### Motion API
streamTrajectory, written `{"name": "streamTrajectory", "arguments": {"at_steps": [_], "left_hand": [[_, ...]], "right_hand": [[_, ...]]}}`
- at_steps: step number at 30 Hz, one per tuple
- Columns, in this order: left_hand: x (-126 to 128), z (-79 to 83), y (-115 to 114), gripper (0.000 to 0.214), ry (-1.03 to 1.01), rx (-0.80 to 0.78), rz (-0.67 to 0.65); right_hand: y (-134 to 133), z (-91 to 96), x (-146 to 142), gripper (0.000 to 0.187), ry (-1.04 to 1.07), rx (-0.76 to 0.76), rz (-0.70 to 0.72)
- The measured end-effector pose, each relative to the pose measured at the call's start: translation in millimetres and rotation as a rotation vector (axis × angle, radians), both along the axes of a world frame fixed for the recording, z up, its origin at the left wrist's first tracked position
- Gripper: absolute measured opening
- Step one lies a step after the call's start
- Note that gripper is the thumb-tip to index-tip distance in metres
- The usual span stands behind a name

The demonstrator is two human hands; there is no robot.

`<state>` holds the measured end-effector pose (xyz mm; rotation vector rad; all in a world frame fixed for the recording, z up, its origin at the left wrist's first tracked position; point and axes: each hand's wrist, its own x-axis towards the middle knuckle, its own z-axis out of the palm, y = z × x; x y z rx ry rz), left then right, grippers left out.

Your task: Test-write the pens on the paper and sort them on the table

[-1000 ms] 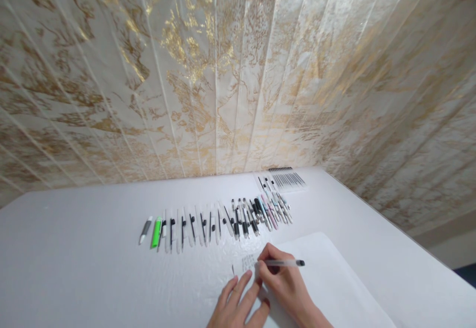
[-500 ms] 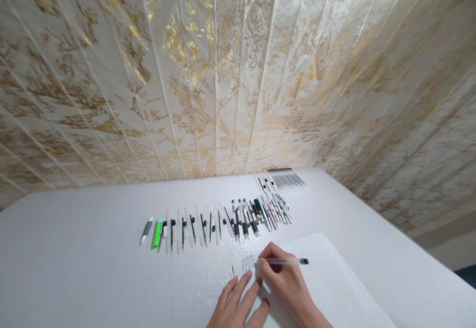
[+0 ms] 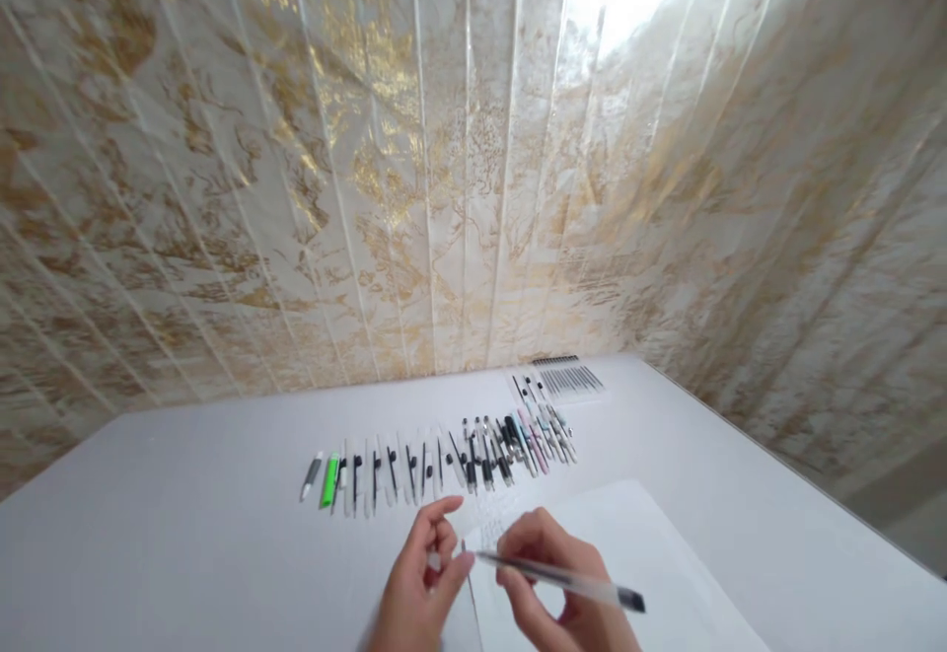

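At the paper [image 3: 658, 553] edge, right hand [image 3: 546, 551] grip closes on a pen [image 3: 563, 580]; left hand [image 3: 414, 595] grip unclear.

white table [image 3: 184, 494] | row of pens [image 3: 444, 455] | refill pack [image 3: 569, 379] | paper sheet [image 3: 658, 543]

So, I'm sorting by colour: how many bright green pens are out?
1. The green pen lies second from the left in the row of pens on the table. The clear pen in the right hand isn't green; overlapping ones might hide another.
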<state>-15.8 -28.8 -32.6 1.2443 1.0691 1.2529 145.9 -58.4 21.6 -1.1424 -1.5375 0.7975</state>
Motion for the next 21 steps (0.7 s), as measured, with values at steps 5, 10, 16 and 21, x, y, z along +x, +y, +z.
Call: {"name": "streamTrajectory", "arguments": {"at_steps": [5,10,16,21], "left_hand": [[3,26.7,3,0.028,-0.733,-0.403,-0.175],[11,44.4,4,0.025,-0.969,-0.401,-0.356],[20,43.4,-1,0.027,-1.017,-0.461,-0.451],[36,25.5,-7,0.024,-0.963,-0.467,-0.455]], "right_hand": [[-2,-7.6,-13,0.011,-0.057,0.159,-0.031],[2,-7.1,-17,0.015,-0.098,0.335,-0.030],[1,-5.0,-15,0.017,-0.048,0.403,0.052],[10,-15.6,-8,0.018,-0.120,0.439,0.080]]}}
